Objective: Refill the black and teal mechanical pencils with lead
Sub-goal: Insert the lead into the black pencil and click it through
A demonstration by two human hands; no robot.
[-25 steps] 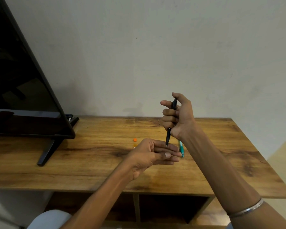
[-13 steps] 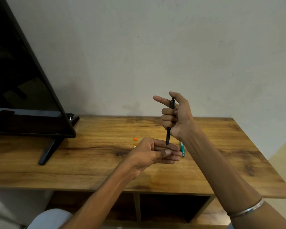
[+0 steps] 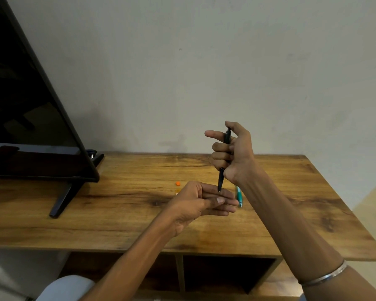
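Where right grip point(image 3: 232, 154) curls, black pencil point(image 3: 223, 166) upright.

We hold the pencil point(image 3: 224, 161) upright in our right hand point(image 3: 232, 153), above our left hand point(image 3: 201, 203). A second pencil point(image 3: 238, 195) lies on the table point(image 3: 117, 213) behind them; the monitor point(image 3: 26, 105) stands far left.

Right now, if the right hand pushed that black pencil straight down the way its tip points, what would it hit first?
Probably the fingers of the left hand, directly under the black mechanical pencil's tip; whether they already touch is unclear.
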